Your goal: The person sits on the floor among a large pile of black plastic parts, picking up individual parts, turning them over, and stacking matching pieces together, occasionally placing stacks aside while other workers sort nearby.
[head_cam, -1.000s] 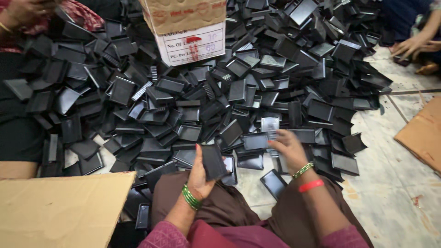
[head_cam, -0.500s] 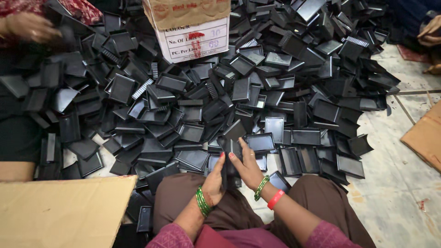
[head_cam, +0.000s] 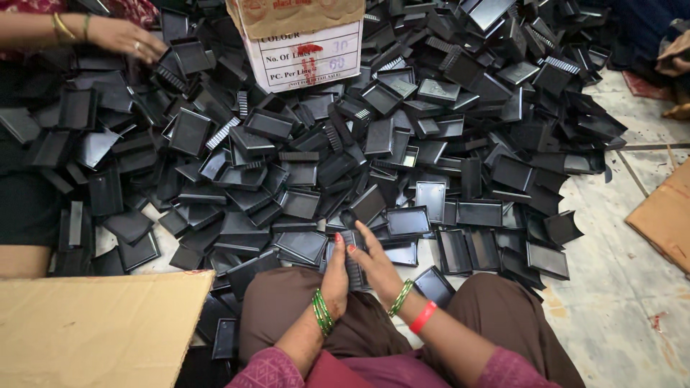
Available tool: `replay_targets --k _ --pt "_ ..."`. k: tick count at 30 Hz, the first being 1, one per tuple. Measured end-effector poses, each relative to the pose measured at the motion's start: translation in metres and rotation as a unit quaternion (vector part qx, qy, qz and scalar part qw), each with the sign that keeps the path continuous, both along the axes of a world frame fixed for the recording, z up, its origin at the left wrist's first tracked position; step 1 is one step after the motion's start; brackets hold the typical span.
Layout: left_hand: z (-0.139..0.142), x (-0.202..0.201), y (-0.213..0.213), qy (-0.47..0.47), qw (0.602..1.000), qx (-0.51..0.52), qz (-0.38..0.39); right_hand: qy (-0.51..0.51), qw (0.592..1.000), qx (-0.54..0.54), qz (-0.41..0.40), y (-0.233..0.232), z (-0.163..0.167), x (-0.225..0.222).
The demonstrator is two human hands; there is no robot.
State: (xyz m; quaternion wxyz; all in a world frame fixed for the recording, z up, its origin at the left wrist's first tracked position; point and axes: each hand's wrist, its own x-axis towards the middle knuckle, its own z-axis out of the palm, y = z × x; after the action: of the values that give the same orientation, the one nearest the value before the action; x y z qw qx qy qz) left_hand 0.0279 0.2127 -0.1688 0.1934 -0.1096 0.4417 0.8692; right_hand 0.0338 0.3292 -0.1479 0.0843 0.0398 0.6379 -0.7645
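Two hands, left (head_cam: 335,276) and right (head_cam: 379,267), both in firm grip round one black ribbed plastic tray (head_cam: 353,257) (upright, edge-on).

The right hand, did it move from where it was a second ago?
Yes. The right hand pulled back from the black pile toward the lap and now meets the left hand around a black plastic piece.

A pale, mottled stone tile floor (head_cam: 618,287) with dark grout lines and small reddish stains. A heap of black plastic trays (head_cam: 302,158) covers most of it. Flat brown cardboard sheets (head_cam: 93,330) lie at lower left and right. Soft, even light.
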Motion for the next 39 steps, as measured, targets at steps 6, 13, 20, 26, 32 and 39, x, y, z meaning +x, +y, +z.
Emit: replay_targets --k 6,13,20,26,32,39 --pt "0.001 0.002 -0.003 -0.088 0.996 0.017 -0.021 0.059 0.997 0.055 -0.020 -0.016 -0.022 0.007" --pt "-0.017 -0.007 -0.001 0.019 0.950 -0.309 0.031 -0.098 0.990 0.020 0.097 0.046 0.002 -0.010" --pt "-0.010 0.001 0.009 0.142 0.808 -0.572 -0.020 -0.138 0.983 0.089 0.087 0.058 0.003 0.016" --pt "-0.004 0.014 0.015 0.231 0.680 -0.670 -0.189 -0.082 0.827 0.485 0.271 0.121 -0.023 0.018" --pt "0.003 0.013 0.024 0.289 0.517 -0.745 -0.306 -0.145 0.722 0.652 0.178 0.133 -0.016 -0.003" --pt "0.009 -0.016 0.032 0.322 0.442 -0.785 -0.290 -0.288 0.678 0.676 -0.023 0.148 0.021 -0.024"
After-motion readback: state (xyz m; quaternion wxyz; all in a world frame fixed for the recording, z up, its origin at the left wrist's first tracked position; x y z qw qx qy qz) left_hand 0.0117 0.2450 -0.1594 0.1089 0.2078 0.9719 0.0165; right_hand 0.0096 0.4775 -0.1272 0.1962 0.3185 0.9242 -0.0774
